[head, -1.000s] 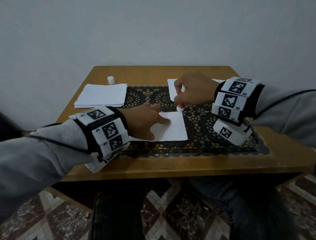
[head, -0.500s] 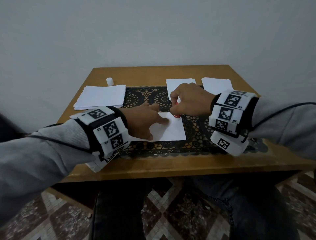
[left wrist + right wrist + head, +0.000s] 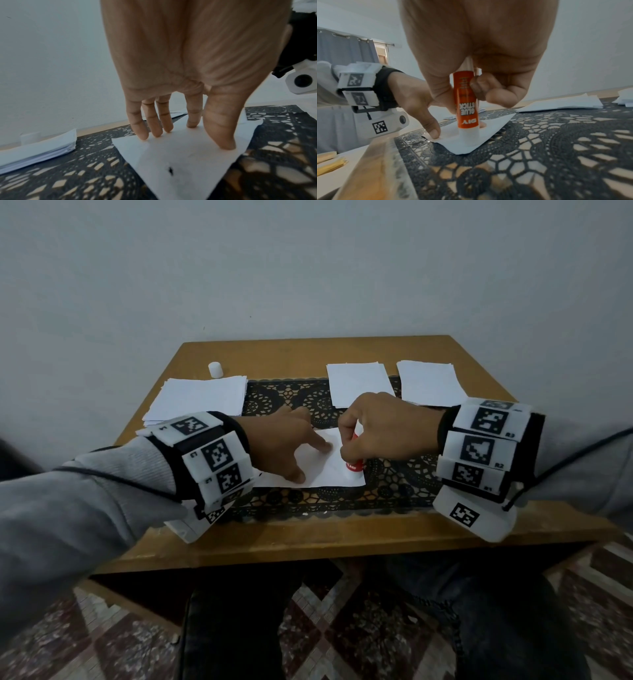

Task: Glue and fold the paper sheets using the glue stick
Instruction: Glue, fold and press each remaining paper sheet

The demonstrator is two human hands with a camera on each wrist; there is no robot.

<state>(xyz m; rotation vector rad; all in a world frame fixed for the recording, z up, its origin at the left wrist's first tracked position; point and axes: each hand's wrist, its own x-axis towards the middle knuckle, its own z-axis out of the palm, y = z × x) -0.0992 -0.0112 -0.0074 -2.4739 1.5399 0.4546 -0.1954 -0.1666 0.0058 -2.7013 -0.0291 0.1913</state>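
**Glue stick has come down to the near right corner of the sheet**

Your right hand (image 3: 380, 433) has drawn the glue stick (image 3: 467, 108) toward you: a second ago it stood at the sheet's far edge, half a second ago partway down the right side, and now its tip sits by the near right corner of the sheet (image 3: 318, 470). That reads as one stroke of glue down the right edge, probably close to done, with the fold not yet started. Your fingers are curled round the stick, thumb on one side, holding it upright and tip down.

Your left hand (image 3: 284, 443) has not shifted. Its fingers (image 3: 154, 125) are straight and spread, tips and thumb pressing the sheet flat on the lace mat (image 3: 284, 398).

The sheet lies in the middle of the mat, just in front of you. A stack of paper (image 3: 198, 398) sits at the far left with a small white cap (image 3: 215, 369) behind it; two more sheets (image 3: 359, 383) lie at the far right.

No glue line shows on the white paper, so you cannot tell how much has gone down. In the head view your right hand covers most of the stick, and the tip's contact is blurred in the right wrist view.
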